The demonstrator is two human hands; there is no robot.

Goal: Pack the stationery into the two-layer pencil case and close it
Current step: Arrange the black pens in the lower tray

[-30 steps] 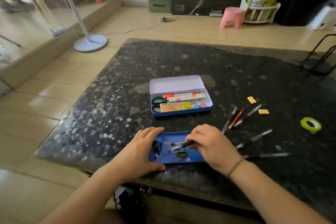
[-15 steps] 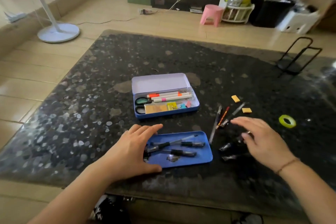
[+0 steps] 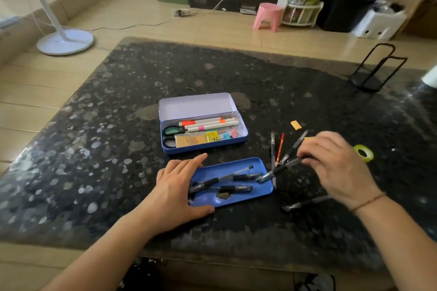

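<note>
The right hand (image 3: 335, 168) is pinched shut on a black pen (image 3: 279, 170), fingers closed on its barrel end; the pen slants down to the left, its blurred tip over the right end of the blue tray (image 3: 246, 198). Whether the tip touches the tray cannot be told. The left hand (image 3: 177, 191) lies flat with fingers spread and holds nothing; it presses on the tray's left end, with the thumb along the near rim and the fingers over the far corner.

Three dark pens (image 3: 227, 179) lie lengthwise in the tray, which sits on the dark speckled worktop (image 3: 94, 149) close to its near edge. Just beyond the tray stands the open case (image 3: 203, 146), its pale lid (image 3: 196, 105) tipped back. Inside are green-handled scissors (image 3: 170, 131), two white markers (image 3: 208, 124) with orange and pink bands, a tan pad and small coloured clips.

Right of the case, under and beside the right hand, loose pens and a red pencil (image 3: 280, 147) fan out on the worktop. Another pen (image 3: 305, 203) lies nearer the edge, below the right wrist. A tan eraser (image 3: 296, 125) lies farther back, and a green tape roll (image 3: 363, 153) shows just past the right hand.
</note>
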